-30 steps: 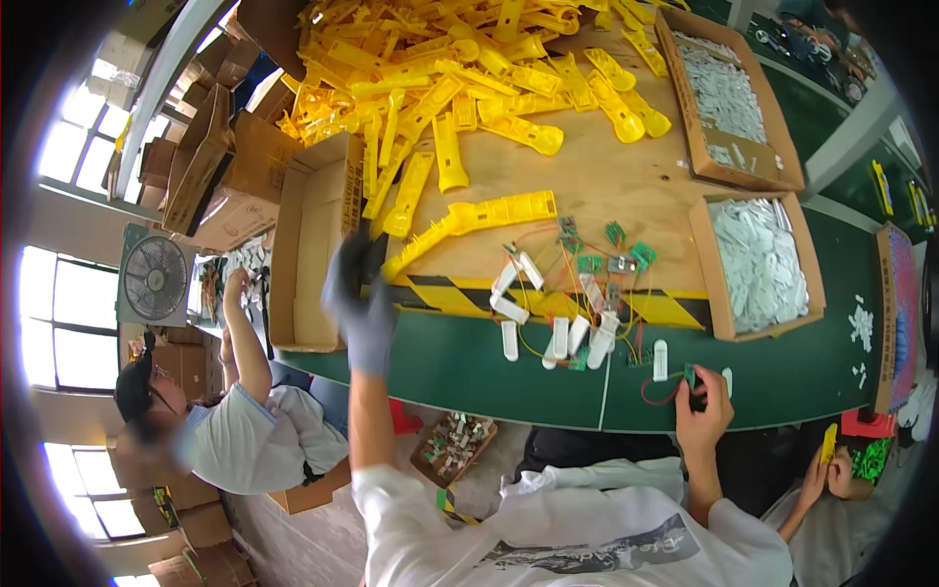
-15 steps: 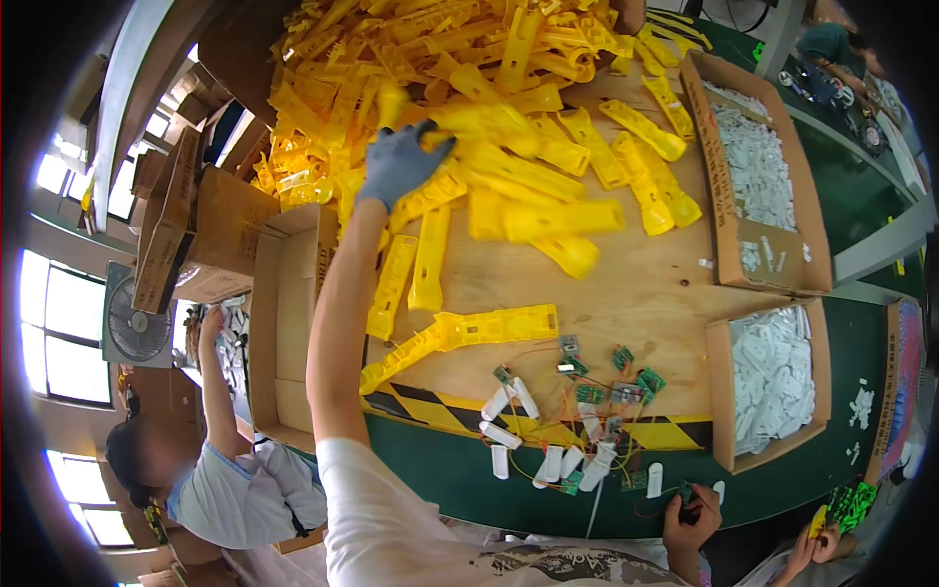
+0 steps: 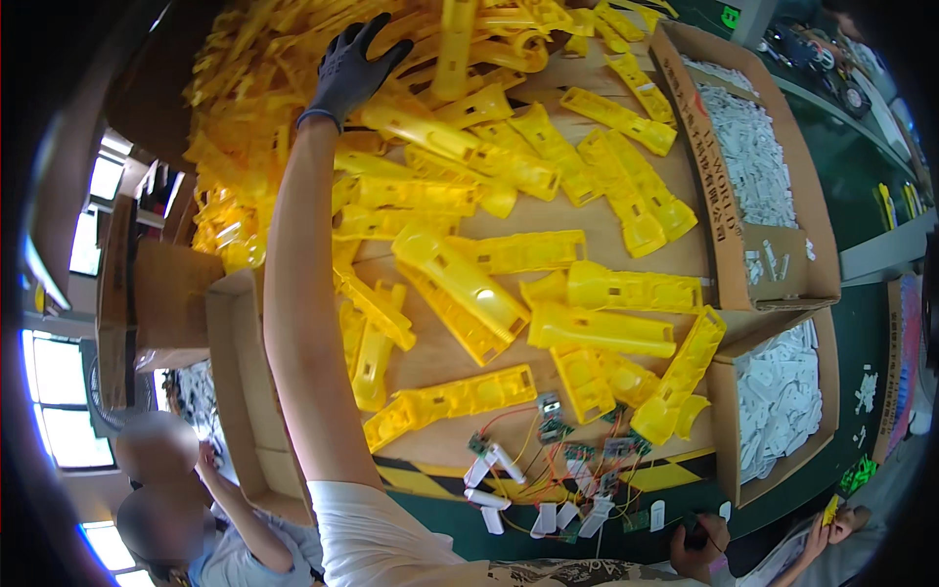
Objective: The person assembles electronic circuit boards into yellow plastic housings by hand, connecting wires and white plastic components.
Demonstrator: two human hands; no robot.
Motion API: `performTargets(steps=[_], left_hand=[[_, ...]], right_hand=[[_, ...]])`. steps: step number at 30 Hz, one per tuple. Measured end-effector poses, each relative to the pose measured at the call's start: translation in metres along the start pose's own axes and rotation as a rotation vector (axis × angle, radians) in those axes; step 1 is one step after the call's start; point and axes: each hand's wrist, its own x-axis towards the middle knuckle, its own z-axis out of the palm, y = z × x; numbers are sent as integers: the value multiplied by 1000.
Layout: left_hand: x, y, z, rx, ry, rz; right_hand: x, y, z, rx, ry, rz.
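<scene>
My left hand (image 3: 354, 73), in a grey glove, reaches far out over a heap of yellow plastic shells (image 3: 264, 108). Its fingers are spread and hold nothing. Close by its wrist, a long yellow shell (image 3: 421, 132) lies on others. At the lower right, my bare right hand (image 3: 696, 556) is closed around a small dark circuit board (image 3: 696, 534), mostly covered by the fingers. Loose yellow shells (image 3: 611, 331) are spread over the wooden board between my hands. Wired green circuit boards with white plastic pieces (image 3: 577, 470) lie in front of me.
Two cardboard boxes of white parts (image 3: 719, 215) (image 3: 729, 421) stand along the right. An open cardboard box (image 3: 245, 382) is left of my arm. A co-worker (image 3: 245, 528) sits at the left; another person's hands (image 3: 829, 528) hold a yellow piece at the right.
My left hand has moved farther out over the heap. More yellow shells now lie near me on the wooden board, some against the wired boards. My right hand has moved slightly downward.
</scene>
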Motion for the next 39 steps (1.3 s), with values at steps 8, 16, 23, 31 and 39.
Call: performTargets(steps=[8,16,23,31,39], left_hand=[[-1,18,22,-106,-559,133],[-80,109,-39,-665,-978,65],[81,42,-56,-1094,-618,32],[130,98,104,87,-21,159],[72,112,44,-459,-410,-71]], right_hand=[[-6,0,1,-89,57,-24],[-16,68,-11,259,-661,265],[-134,208,-116,-192,-208,351],[-221,328,-164,-735,443,356],[34,-20,-17,85,67,22]])
